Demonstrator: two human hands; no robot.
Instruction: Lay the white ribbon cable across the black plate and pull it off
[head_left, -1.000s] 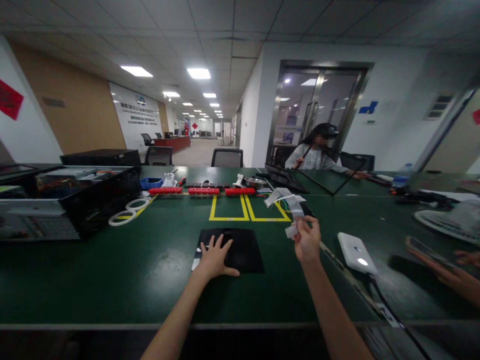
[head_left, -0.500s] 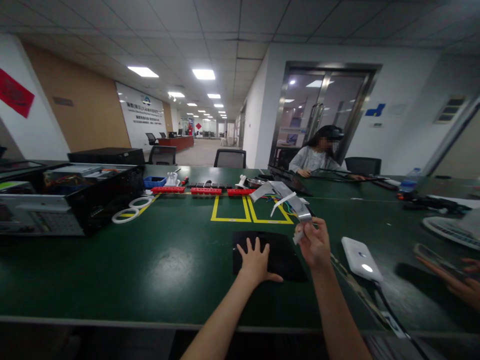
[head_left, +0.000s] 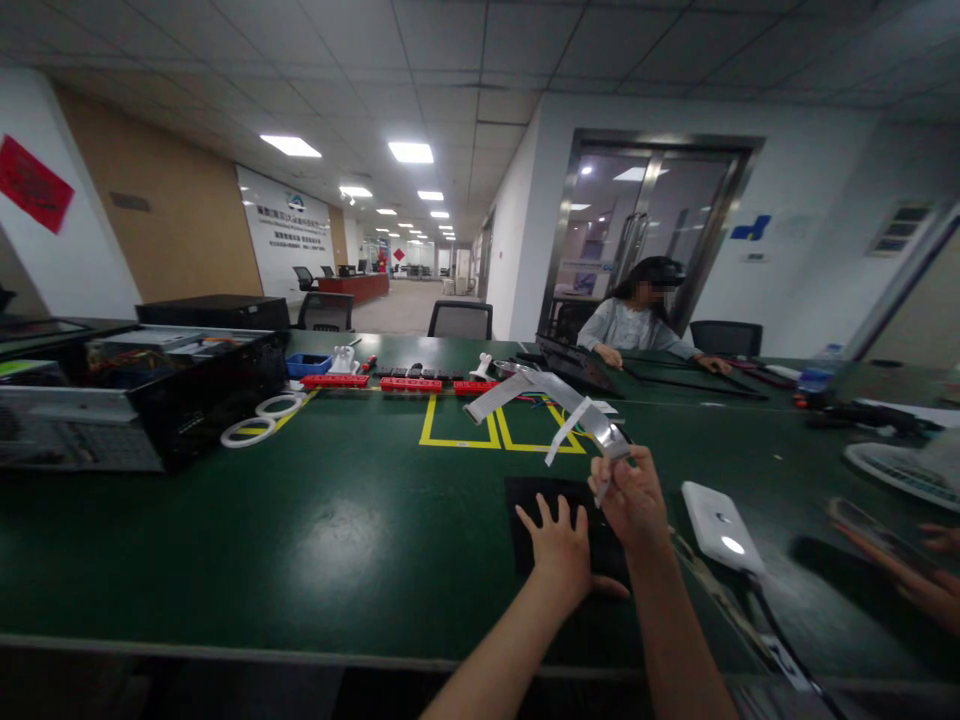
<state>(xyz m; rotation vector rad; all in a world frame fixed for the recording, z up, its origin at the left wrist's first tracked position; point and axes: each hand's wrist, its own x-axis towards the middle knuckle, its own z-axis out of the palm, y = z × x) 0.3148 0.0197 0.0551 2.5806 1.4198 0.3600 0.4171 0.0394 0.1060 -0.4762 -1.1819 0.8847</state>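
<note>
My left hand [head_left: 561, 555] lies with its fingers spread on a thin, dark rectangular sheet [head_left: 604, 552] on the table. Part of the sheet is hidden under that hand and behind my right forearm. Just to the right, my right hand [head_left: 631, 500] is closed on one end of a flat grey ribbon cable [head_left: 564, 396]. The cable is held above the table, bent and stretching up and away to the left, with a narrow white strip hanging from it. Yellow tape outlines [head_left: 459, 444] on the green tabletop lie beyond the sheet.
An opened computer case [head_left: 202, 400] stands at the left, near white rings [head_left: 247, 432]. Red holders [head_left: 410, 384] line the back. A white device [head_left: 724, 525] with a cord lies right of me. Another person's hand [head_left: 896, 575] holds a phone; one more person sits opposite.
My left hand and the dark sheet under it have shifted right, toward my right hand. The ribbon cable's free end has swung lower and further left, while my right hand stays closed on it.
</note>
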